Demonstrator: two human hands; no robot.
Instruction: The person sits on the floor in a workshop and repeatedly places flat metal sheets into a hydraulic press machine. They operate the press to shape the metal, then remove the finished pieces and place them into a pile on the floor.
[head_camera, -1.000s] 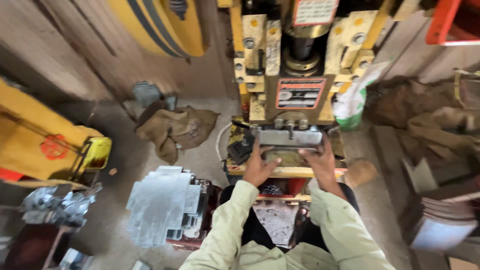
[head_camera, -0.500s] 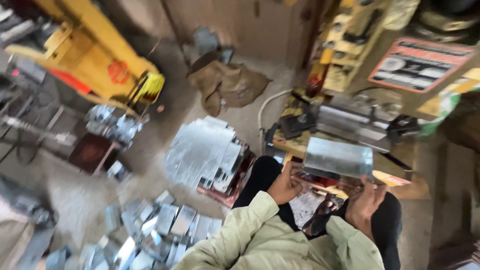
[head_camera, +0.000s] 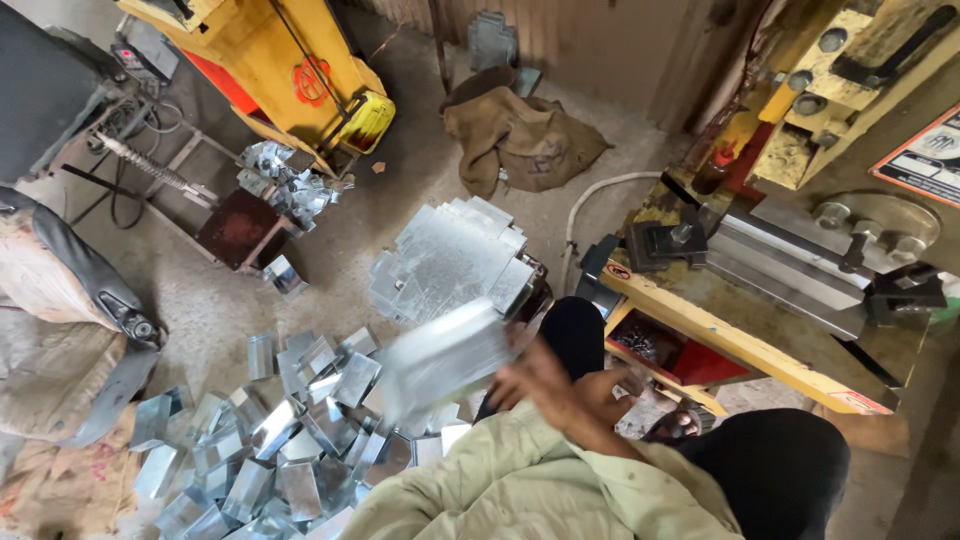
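A person sits at a yellow press (head_camera: 800, 180), seen from above. One hand (head_camera: 560, 385) shows at the middle of the view, reaching left across the body in a pale green sleeve (head_camera: 520, 480). Which hand it is cannot be told for sure; it looks like the right. Its fingers (head_camera: 515, 375) are blurred by motion and seem loosely curled, level with the edge of a bent metal sheet (head_camera: 445, 355). Whether they grip the sheet or have let it go cannot be told. The other hand is out of sight.

A second ago both hands were at the press bed, working a piece under the die. Half a second ago they held the sheet just clear of the bed's front edge. Now the sheet is well away from the press, blurred in the air above the floor (head_camera: 230, 300), over a pile of similar bent pieces (head_camera: 260, 440) at the lower left. The pressing of this piece looks finished.

A stack of flat blanks (head_camera: 450, 255) lies between the pile and the press. The press bed (head_camera: 780, 260) holds no sheet.
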